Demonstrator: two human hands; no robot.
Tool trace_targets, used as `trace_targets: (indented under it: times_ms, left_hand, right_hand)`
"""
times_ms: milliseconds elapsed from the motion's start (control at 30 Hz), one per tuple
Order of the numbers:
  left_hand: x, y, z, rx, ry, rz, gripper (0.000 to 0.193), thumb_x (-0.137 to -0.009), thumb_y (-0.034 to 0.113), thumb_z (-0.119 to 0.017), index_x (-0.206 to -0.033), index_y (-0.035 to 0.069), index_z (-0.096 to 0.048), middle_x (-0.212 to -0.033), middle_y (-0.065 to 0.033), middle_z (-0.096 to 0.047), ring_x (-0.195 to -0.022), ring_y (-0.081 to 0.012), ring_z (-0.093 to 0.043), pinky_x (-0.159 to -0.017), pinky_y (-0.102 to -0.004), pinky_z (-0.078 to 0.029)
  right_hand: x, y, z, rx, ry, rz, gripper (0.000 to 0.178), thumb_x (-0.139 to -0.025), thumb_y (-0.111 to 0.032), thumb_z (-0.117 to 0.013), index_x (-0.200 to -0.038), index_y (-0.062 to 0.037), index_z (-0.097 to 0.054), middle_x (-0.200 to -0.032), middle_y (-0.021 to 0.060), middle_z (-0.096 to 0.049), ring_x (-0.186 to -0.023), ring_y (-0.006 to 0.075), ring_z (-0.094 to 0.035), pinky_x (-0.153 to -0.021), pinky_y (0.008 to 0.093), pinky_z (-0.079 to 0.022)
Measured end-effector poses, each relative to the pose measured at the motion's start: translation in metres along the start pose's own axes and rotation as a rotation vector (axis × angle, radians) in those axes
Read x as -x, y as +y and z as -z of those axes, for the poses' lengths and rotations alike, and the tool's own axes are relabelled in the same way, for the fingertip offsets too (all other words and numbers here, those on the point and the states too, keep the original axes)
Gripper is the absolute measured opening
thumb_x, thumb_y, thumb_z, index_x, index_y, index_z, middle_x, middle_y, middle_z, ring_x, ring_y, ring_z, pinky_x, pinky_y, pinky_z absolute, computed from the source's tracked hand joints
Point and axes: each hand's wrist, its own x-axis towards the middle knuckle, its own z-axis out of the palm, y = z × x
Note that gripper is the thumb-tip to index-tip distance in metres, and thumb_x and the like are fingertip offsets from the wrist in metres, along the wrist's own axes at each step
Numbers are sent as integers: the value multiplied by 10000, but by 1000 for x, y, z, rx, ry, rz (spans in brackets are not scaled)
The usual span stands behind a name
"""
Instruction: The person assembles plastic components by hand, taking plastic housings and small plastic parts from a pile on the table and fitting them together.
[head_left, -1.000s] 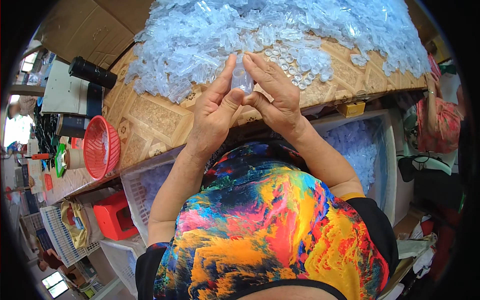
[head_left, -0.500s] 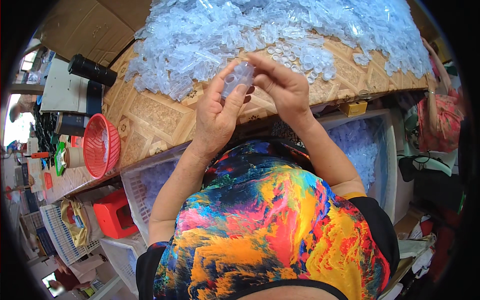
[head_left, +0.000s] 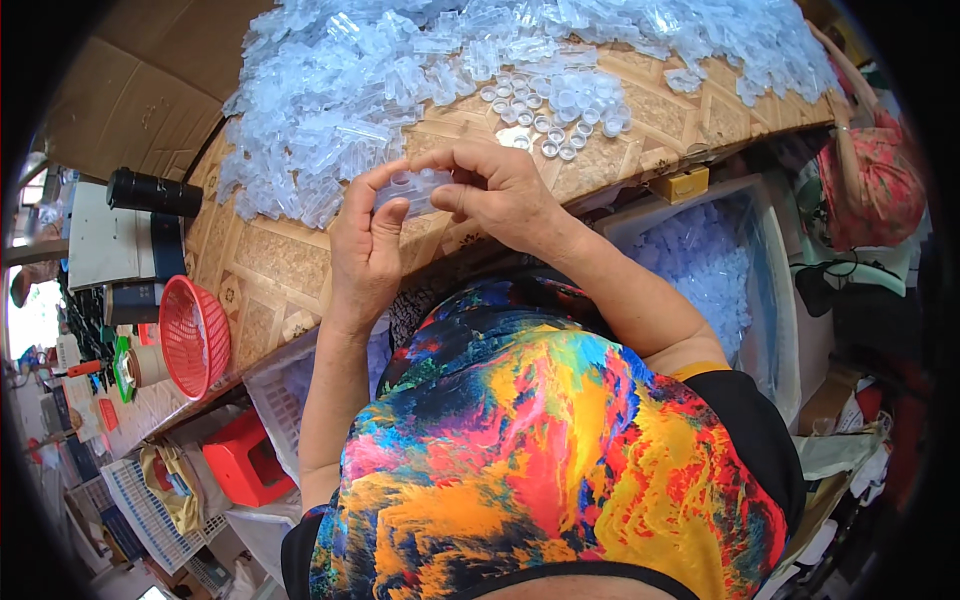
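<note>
My left hand point(head_left: 368, 238) is closed round several clear plastic tubes point(head_left: 418, 188), held just over the near edge of the table. From the other side, my right hand point(head_left: 508, 200) pinches at the same tubes, its thumb and bent forefinger against their ends. The fingers partly cover the tubes, and I cannot tell whether a cap is between the right fingertips. Small round clear caps point(head_left: 550, 148) lie loose on the table beyond my right hand. A large heap of clear plastic tubes point(head_left: 340, 100) spreads over the table behind them.
A red plastic basket point(head_left: 195, 338) stands at the table's left, near a black cylinder point(head_left: 152, 192). Below the table edge, a lined crate point(head_left: 775, 300) holds clear pieces at right. A red stool point(head_left: 245, 455) is at lower left. Another person's arm point(head_left: 845, 150) reaches in at far right.
Both hands have moved left and slightly down in the picture with the tubes. My right hand has closed in on the tubes from a looser, raised pose. The whole view has shifted a little.
</note>
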Motion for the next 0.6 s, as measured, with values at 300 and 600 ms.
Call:
trace_targets:
  times_ms: [300, 600]
  left_hand:
    - [-6, -19, -29, 418, 536, 299, 581, -1056, 581, -364, -808, 88, -549, -740, -21, -566, -645, -110, -546, -606, -250, -464]
    - [-14, -21, -10, 590, 539, 397, 625, -1048, 591, -352, -718, 89, -526, -544, -81, -515, -453, -181, -528, -450, -287, -444]
  right_hand:
    - [17, 2, -48, 43, 216, 150, 270, -751, -52, -760, -1001, -20, -664, -816, 155, -644, -745, 305, -649, -663, 385, -515]
    - [3, 6, 10, 569, 263, 306, 164, -804, -55, -730, -967, -65, -734, -833, 89, -695, -765, 278, -672, -675, 363, -530]
